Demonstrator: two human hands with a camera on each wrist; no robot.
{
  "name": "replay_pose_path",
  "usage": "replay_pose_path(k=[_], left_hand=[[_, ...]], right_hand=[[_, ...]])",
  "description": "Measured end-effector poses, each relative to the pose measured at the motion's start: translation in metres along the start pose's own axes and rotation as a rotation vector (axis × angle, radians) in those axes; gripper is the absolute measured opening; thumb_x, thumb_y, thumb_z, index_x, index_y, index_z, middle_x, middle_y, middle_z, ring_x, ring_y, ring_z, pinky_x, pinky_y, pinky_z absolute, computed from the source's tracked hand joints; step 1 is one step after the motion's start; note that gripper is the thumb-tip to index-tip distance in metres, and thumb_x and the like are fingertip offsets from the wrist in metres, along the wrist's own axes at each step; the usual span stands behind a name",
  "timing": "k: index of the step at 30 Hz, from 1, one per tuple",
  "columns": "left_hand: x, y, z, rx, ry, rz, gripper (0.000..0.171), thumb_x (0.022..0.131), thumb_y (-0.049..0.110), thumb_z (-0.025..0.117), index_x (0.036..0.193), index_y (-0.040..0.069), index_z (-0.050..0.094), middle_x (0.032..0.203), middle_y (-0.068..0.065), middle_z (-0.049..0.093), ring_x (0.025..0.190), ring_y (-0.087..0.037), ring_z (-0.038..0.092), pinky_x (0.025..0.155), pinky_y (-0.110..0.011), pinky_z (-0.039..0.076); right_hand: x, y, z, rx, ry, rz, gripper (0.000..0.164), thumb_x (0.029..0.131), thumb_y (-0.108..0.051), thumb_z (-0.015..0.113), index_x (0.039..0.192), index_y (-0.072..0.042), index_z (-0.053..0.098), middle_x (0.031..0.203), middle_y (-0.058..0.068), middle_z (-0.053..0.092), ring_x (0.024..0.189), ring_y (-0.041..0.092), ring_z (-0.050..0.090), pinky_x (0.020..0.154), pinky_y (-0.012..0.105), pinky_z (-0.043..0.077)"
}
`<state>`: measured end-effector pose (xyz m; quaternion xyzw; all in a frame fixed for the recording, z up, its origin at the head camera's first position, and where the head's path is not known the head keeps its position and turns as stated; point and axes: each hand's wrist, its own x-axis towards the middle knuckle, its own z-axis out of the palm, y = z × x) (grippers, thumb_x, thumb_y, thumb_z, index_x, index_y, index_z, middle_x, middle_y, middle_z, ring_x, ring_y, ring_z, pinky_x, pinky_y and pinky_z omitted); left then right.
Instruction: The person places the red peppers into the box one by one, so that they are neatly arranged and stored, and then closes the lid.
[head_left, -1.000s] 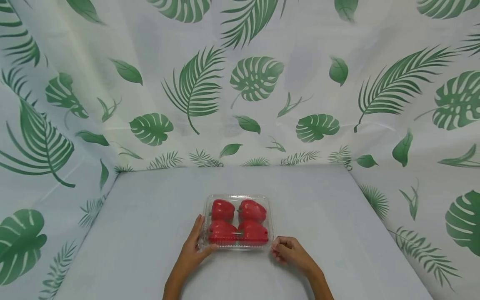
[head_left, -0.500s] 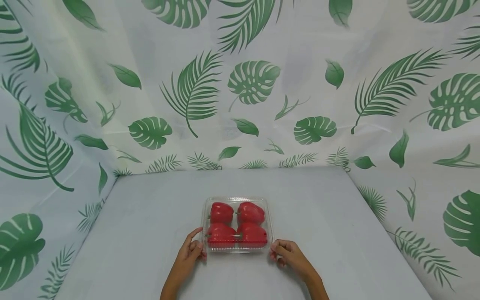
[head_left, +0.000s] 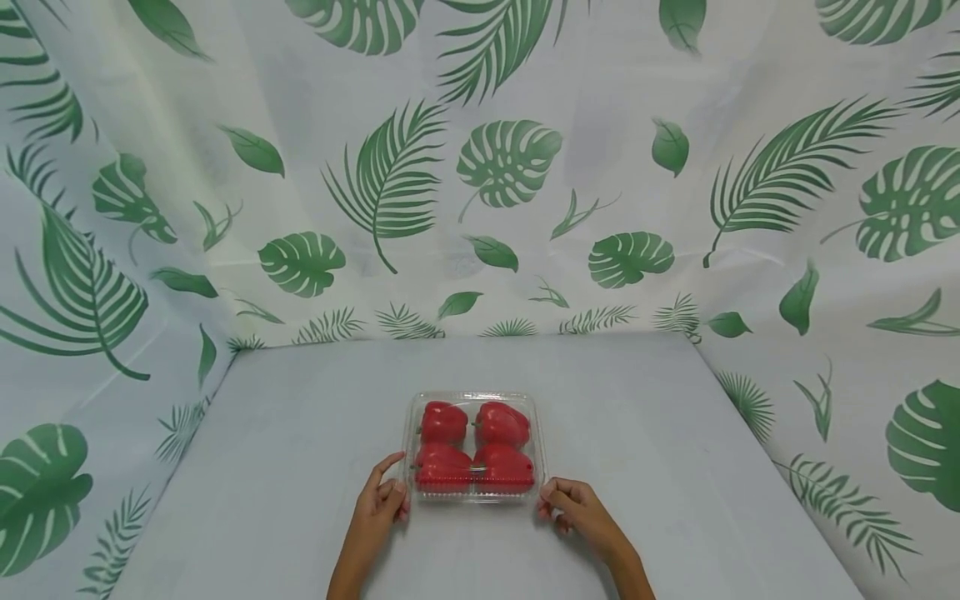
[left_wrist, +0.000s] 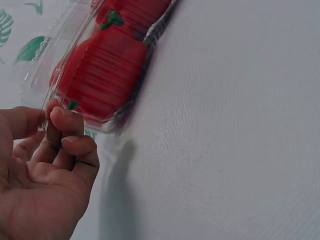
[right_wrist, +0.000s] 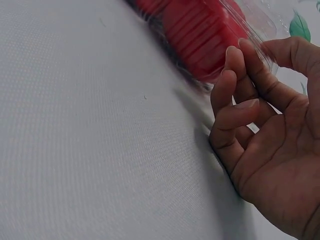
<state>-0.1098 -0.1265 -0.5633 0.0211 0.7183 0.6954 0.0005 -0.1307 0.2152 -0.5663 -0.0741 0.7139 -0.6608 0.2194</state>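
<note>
A clear plastic clamshell container [head_left: 480,499] with several red bell peppers [head_left: 502,423] inside sits on the table, its lid down over them. At its near left corner, my left hand [head_left: 372,507] pinches the rim between thumb and fingers. The near right corner is pinched the same way by my right hand [head_left: 588,515]. In the left wrist view, the fingers [left_wrist: 70,120] meet the container's edge beside a pepper with a green stem [left_wrist: 112,20]. The right wrist view has the index finger and thumb at the edge, the other fingers [right_wrist: 232,117] loosely bent below.
A pale grey-white tabletop [head_left: 315,400] surrounds the container. White cloth walls [head_left: 555,167] printed with green leaves enclose the table at the back, left and right.
My left hand has shifted from spanning the container's left side to pinching its near left corner. The right hand stays at the right corner. The view tilted slightly.
</note>
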Motion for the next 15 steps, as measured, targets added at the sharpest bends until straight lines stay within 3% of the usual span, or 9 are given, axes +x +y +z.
replay_pose_path(k=[5,9,12,15], left_hand=[[0.001,0.0,-0.005,0.007,-0.029,-0.052,0.051,0.101,0.009,0.05,0.149,0.013,0.033,0.079,-0.013,0.06,0.064,-0.009,0.056,0.059,-0.023,0.053],[0.002,-0.001,-0.013,0.109,-0.015,-0.046,0.051,0.101,0.01,0.05,0.149,0.01,0.032,0.083,-0.013,0.063,0.068,-0.011,0.058,0.061,-0.023,0.053],[0.004,0.003,-0.02,0.271,0.041,0.023,0.045,0.102,0.014,0.049,0.145,0.006,0.04,0.086,-0.011,0.066,0.073,-0.014,0.061,0.062,-0.022,0.052],[0.007,0.009,-0.029,0.48,0.1,0.11,0.042,0.103,0.022,0.049,0.141,0.004,0.046,0.099,-0.009,0.066,0.089,-0.018,0.064,0.071,-0.027,0.055]], right_hand=[[-0.001,0.001,-0.003,0.006,-0.033,-0.01,0.031,0.103,-0.026,0.049,0.098,0.001,0.063,0.086,-0.003,0.067,0.077,0.006,0.058,0.057,0.018,0.05],[-0.004,-0.001,-0.01,-0.008,-0.028,-0.028,0.037,0.105,-0.026,0.044,0.104,0.007,0.061,0.092,0.002,0.069,0.083,0.008,0.063,0.064,0.024,0.057],[-0.006,-0.006,-0.014,-0.102,0.133,-0.05,0.041,0.105,-0.029,0.045,0.107,0.009,0.061,0.091,0.008,0.069,0.081,0.013,0.065,0.063,0.028,0.058],[-0.004,-0.012,-0.018,-0.366,0.365,-0.118,0.037,0.101,-0.033,0.053,0.113,0.001,0.063,0.098,0.01,0.069,0.088,0.02,0.066,0.066,0.031,0.059]])
